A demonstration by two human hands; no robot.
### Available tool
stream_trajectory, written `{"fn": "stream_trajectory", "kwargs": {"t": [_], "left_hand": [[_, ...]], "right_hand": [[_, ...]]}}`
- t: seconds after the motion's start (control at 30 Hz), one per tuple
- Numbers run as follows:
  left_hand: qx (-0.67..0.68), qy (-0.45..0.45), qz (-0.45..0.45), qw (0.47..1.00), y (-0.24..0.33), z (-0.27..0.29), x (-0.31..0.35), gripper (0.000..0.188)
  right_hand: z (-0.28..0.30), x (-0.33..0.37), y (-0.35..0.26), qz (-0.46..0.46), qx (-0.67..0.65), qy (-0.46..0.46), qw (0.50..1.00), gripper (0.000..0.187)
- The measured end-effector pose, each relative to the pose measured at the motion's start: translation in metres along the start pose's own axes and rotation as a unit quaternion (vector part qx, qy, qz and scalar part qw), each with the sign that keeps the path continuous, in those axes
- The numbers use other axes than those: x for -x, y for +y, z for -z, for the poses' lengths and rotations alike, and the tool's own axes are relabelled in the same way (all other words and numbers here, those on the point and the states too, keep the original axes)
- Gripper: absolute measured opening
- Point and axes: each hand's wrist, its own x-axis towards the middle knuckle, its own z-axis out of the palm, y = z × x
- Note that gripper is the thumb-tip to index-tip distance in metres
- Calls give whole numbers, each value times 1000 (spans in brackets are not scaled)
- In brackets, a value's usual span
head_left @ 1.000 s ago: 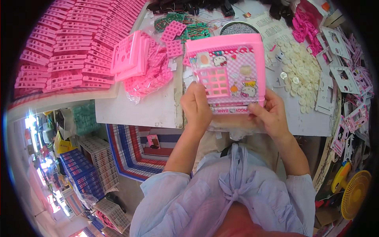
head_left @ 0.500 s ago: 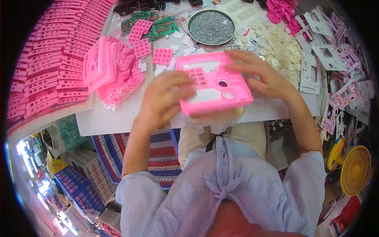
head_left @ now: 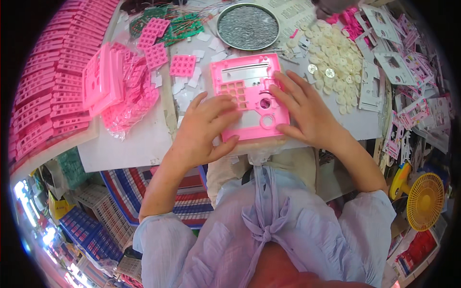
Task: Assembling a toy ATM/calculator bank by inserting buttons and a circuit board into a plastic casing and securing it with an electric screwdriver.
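Left hand [head_left: 198, 128] at nine o'clock and right hand [head_left: 309, 111] at three lay loosely spread, clasping nothing, against the pink panel [head_left: 255, 86], apparently to steady it.

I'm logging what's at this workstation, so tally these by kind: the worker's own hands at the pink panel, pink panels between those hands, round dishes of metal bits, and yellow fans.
Own hands: 2, the left hand and the right hand
Pink panel between them: 1
Round dish of metal bits: 1
Yellow fan: 1
Total: 5
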Motion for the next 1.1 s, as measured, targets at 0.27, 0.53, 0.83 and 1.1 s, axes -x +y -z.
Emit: {"fn": "stream_trajectory", "kwargs": {"t": [0.27,0.53,0.83,1.1], "left_hand": [[-63,-11,-25,998,7,-28,-10,59],[-53,34,-44,997,4,-27,-6,41],[19,51,-56,997,12,-20,0,35],[30,33,-60,997,-7,-31,5,37]], "right_hand": [[-6,-4,8,19,-17,12,1000,73],[-2,-11,6,34,-83,57,994,65],[18,-9,-5,29,-111,34,993,66],[-17,6,-19,-10,-26,40,999,71]]}}
